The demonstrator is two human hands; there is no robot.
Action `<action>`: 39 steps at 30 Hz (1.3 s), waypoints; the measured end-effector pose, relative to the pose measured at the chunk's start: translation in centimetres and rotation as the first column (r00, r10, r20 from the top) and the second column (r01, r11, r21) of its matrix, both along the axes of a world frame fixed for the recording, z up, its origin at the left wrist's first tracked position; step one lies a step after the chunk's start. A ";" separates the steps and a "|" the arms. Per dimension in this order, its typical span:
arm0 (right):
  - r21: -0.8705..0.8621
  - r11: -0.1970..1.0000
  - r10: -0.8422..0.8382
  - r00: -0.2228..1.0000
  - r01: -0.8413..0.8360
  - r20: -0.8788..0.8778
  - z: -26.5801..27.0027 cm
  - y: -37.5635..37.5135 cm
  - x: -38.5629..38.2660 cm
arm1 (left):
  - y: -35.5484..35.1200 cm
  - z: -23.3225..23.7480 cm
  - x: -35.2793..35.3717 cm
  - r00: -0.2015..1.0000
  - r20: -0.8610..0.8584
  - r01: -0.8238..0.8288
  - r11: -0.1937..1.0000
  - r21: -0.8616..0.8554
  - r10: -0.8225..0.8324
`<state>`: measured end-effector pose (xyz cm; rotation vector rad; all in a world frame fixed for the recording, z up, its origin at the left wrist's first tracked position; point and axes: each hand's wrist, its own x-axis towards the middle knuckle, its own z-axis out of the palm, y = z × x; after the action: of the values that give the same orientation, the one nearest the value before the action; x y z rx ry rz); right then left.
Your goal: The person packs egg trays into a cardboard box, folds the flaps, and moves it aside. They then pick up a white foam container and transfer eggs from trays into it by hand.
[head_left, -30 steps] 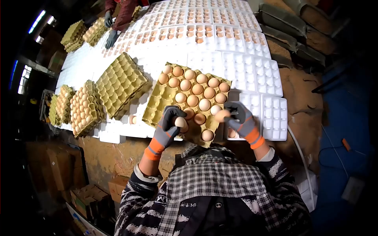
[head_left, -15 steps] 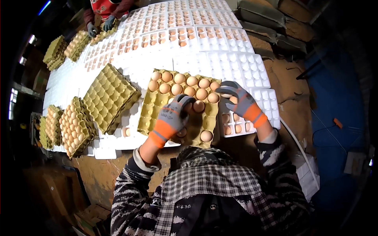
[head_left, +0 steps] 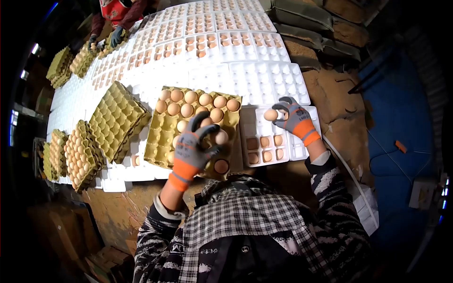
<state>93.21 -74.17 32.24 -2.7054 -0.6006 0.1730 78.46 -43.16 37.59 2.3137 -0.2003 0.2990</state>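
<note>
Egg [head_left: 270, 114] was pinched in right hand [head_left: 296, 120] fingertips over the white foam tray [head_left: 248, 126], at 3 o'clock of the pulp tray [head_left: 160, 141]. Left hand [head_left: 188, 148] was curled around a 2nd egg [head_left: 221, 137]. Risk: either egg could slip from the gloved grip and crack.

We record grey gloves with dark fingertips and orange cuff bands on the left hand [head_left: 191, 151] and the right hand [head_left: 295, 120]. The eggs [head_left: 187, 110] are tan to light brown. The pulp tray [head_left: 160, 141] is dull yellow, and the foam trays [head_left: 264, 85] are white. Our sleeves [head_left: 330, 181] are black-and-white striped, and the vest [head_left: 245, 226] is black-and-white plaid. The co-worker's top [head_left: 115, 7] is red.
</note>
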 end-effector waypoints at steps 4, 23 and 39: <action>-0.417 0.902 0.052 0.988 -0.110 -0.148 -6.1 -3.0 0.7 | -9.4 -0.1 -0.4 0.991 -0.019 0.130 0.992 -0.002 -0.130; 0.332 0.898 0.346 0.930 -0.288 -0.127 -11.4 1.0 6.6 | -16.6 -15.9 8.6 0.864 -0.334 -0.411 0.911 -0.030 0.378; -0.128 0.849 0.523 0.850 -0.513 0.061 -0.4 11.8 4.6 | -6.8 -3.9 6.3 0.748 -0.010 -0.573 0.653 0.495 0.663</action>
<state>97.80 -62.37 31.81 -2.5925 -1.3858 0.2200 84.81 -49.92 33.73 2.8141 0.7344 0.3950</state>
